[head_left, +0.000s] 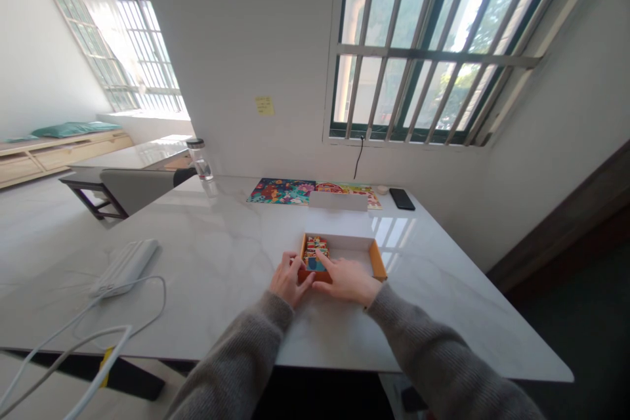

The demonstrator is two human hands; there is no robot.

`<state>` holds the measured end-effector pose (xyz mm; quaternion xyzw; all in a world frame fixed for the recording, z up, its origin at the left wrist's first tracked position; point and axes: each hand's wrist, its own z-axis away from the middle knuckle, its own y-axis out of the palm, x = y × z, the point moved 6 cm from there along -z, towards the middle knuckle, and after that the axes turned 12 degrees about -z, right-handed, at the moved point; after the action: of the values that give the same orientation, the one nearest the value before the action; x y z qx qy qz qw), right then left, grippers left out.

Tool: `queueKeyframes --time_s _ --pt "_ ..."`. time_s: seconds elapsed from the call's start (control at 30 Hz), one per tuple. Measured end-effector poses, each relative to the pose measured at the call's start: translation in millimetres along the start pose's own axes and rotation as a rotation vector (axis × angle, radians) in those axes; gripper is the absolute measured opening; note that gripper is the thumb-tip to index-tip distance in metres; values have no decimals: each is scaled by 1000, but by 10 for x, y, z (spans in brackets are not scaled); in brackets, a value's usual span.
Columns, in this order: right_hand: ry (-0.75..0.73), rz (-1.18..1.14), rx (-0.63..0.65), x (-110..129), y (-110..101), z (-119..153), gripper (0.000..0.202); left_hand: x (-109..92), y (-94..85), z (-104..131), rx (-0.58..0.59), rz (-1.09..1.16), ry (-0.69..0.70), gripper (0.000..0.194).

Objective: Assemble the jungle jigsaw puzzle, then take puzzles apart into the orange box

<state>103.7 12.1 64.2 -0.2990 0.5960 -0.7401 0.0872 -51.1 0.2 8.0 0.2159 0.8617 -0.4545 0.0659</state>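
Note:
A shallow orange box (378, 259) with a white inside sits open on the table in front of me. Stacks of small colourful printed pieces (315, 263) fill its left end, while its white floor shows on the right. My left hand (287, 281) is curled round the box's near left corner, with the thumb at the front wall. Reaching over the front wall, my right hand (350, 279) has its index finger stretched onto the pieces and its thumb apart. Its other fingers are partly hidden. A white panel (338, 201) lies behind the box.
Two colourful picture sheets (283, 191) lie along the wall, with a black phone (402, 199) to their right. A glass bottle (200, 161) stands at the far left corner. Nearer on the left are a white power strip (128, 264) and loose cables (98, 335).

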Motion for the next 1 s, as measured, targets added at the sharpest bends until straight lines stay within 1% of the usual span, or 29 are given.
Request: queueKeyframes --time_s 0.17,0.27,0.33,0.47,0.53,0.77,0.87,1.0 --pt "-22 -56 58 -54 -32 1 83 0 -12 -4 -2 -7 -21 18" --pt "2 -128 58 -93 -31 2 85 -18 -27 -10 -5 7 -29 17" --pt "8 -133 48 -70 0 7 87 -35 -35 -13 0 34 -27 17" --pt "-33 -65 -9 44 56 19 85 -62 -47 -15 15 94 -30 15" --pt "-34 -46 -4 61 66 21 85 -68 -58 -17 14 103 -37 15" --pt "61 -46 35 -61 -79 85 93 -75 -100 -16 -5 157 -55 14" --pt "51 -36 55 -68 -121 147 86 -66 -103 -11 2 158 -71 13" --pt "15 -46 13 -62 -135 189 69 -59 -101 -13 10 141 -67 12"
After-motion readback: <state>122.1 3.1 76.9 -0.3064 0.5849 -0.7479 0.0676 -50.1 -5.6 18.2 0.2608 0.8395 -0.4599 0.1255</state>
